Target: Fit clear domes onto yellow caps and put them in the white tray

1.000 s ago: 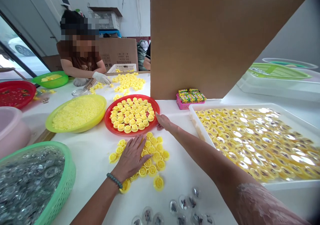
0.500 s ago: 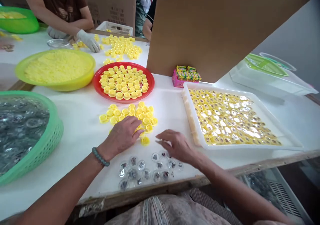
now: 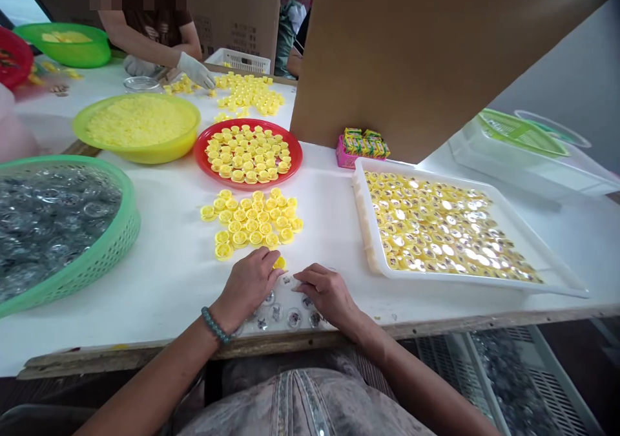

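Note:
My left hand [image 3: 249, 282], with a beaded bracelet at the wrist, pinches a small round yellow plastic cup [image 3: 279, 263] between thumb and fingers. Close by on its right, my right hand [image 3: 329, 294] has its fingers drawn together low over the table; whatever is in them is hidden. A clear round plastic piece with a dark print [image 3: 287, 280] shows between the two hands. Several more clear printed pieces [image 3: 293, 318] lie below, partly covered by my hands. Beyond my left hand, several yellow cups [image 3: 256, 219] are spread in a loose group on the white table [image 3: 169, 255].
A red plate of yellow cups [image 3: 201, 158] and a yellow bowl [image 3: 159, 155] stand behind. Left is a green basket of clear pieces [image 3: 128, 223]; right, a white tray of filled yellow cups [image 3: 368, 242]. A cardboard panel [image 3: 411, 55] rises behind; a co-worker's gloved hand [image 3: 196, 71] reaches across.
My left hand has drawn back toward me from the yellow cups, with one cup in its fingers. My right hand has come in lower, near it. The view has shifted.

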`<state>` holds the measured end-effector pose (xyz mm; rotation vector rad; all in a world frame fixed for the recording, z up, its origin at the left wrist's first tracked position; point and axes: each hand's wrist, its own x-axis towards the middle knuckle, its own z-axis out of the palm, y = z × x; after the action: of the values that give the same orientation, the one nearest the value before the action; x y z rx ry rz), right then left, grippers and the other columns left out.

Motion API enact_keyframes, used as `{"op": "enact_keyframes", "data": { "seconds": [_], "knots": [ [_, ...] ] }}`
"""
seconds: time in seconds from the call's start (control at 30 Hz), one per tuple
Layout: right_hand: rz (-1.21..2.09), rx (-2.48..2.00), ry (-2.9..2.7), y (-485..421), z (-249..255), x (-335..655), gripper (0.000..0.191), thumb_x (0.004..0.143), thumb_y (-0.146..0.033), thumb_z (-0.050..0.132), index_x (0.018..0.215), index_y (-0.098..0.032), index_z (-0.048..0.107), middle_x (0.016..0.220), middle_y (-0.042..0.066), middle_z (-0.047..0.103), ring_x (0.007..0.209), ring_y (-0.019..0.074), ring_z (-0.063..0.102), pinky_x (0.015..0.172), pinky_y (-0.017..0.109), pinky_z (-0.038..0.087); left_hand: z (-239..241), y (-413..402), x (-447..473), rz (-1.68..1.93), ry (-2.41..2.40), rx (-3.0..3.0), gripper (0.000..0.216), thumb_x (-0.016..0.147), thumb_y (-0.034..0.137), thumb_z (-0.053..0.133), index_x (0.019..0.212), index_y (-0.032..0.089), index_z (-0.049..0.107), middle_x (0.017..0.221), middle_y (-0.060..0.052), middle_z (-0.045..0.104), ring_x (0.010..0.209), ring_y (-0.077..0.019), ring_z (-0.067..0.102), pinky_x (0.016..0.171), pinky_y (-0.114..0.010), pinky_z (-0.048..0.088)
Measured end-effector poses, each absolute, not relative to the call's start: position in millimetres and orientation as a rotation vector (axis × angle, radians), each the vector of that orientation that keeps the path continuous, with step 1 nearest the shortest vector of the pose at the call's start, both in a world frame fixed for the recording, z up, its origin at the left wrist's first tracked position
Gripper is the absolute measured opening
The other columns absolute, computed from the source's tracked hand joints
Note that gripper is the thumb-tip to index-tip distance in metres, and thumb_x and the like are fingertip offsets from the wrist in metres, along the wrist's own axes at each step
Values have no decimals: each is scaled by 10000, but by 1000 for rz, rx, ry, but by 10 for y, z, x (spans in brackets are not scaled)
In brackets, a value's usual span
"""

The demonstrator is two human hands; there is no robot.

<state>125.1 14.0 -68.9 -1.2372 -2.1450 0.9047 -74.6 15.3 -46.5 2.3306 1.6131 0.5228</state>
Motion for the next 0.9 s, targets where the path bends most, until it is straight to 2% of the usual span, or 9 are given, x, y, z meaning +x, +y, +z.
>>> {"op": "enact_keyframes", "data": {
  "seconds": [0.1, 0.23, 0.3, 0.37, 0.5, 0.6, 0.7, 0.8, 0.9],
  "knots": [
    [1029, -1349, -1815, 124, -636, 1221, 174, 757, -241, 649, 921, -228, 702, 766, 25, 655, 683, 157, 596, 646, 252, 468, -419, 66, -683, 762, 1634, 2121, 177, 881, 275, 451, 930, 190, 599, 889, -51, 627, 851, -187, 583, 757, -308, 455],
    [1201, -1440, -1415, 159, -436, 1077, 166, 711, -315, 675, 840, -219, 718, 670, 3, 658, 600, 148, 570, 557, 238, 468, -314, -29, -571, 811, 1466, 1516, 249, 858, 375, 468, 803, 194, 630, 718, -11, 646, 619, -140, 575, 592, -261, 454],
    [1225, -1445, -1346, 200, -340, 1001, 155, 711, -341, 669, 788, -216, 719, 639, -5, 650, 561, 136, 551, 525, 230, 463, -271, -51, -535, 814, 1314, 1231, 263, 844, 390, 476, 811, 180, 631, 718, -18, 655, 557, -120, 550, 524, -237, 438],
    [1211, -1431, -1328, 234, -285, 942, 148, 724, -342, 656, 766, -214, 717, 629, -10, 646, 522, 121, 530, 503, 224, 461, -242, -57, -521, 858, 1212, 1058, 237, 818, 371, 515, 839, 166, 633, 768, -35, 669, 566, -113, 552, 523, -225, 440],
    [1175, -1363, -1348, 228, -269, 873, 143, 766, -320, 634, 815, -213, 716, 616, -9, 642, 474, 108, 523, 480, 224, 471, -210, -36, -524, 939, 1270, 964, 215, 735, 353, 625, 824, 157, 627, 711, -22, 660, 548, -112, 565, 515, -217, 447],
    [1119, -1182, -1484, 187, -245, 868, 128, 806, -272, 611, 862, -221, 714, 730, 18, 670, 624, 141, 606, 602, 256, 519, -186, -9, -547, 1031, 1351, 952, 188, 719, 311, 636, 834, 163, 622, 678, -6, 657, 509, -107, 560, 491, -213, 448],
    [1016, -1003, -1618, 181, -192, 905, 137, 818, -204, 607, 891, -236, 719, 901, 52, 674, 832, 174, 625, 753, 297, 521, -160, 17, -615, 1085, 1251, 864, 182, 725, 259, 627, 873, 155, 641, 717, -19, 669, 566, -116, 587, 537, -217, 469],
    [1057, -940, -1682, 210, -147, 956, 144, 813, -184, 619, 900, -245, 717, 929, 59, 664, 859, 170, 623, 761, 296, 522, -154, 47, -703, 1053, 1018, 681, 182, 740, 225, 607, 880, 126, 666, 767, -50, 674, 666, -130, 605, 627, -225, 481],
    [1216, -925, -1714, 240, -126, 980, 106, 783, -196, 658, 874, -228, 703, 942, 60, 647, 891, 174, 614, 775, 296, 512, -183, 74, -750, 1033, 952, 576, 146, 742, 225, 637, 829, 113, 671, 721, -39, 652, 643, -99, 576, 606, -187, 451]
  ]
}}
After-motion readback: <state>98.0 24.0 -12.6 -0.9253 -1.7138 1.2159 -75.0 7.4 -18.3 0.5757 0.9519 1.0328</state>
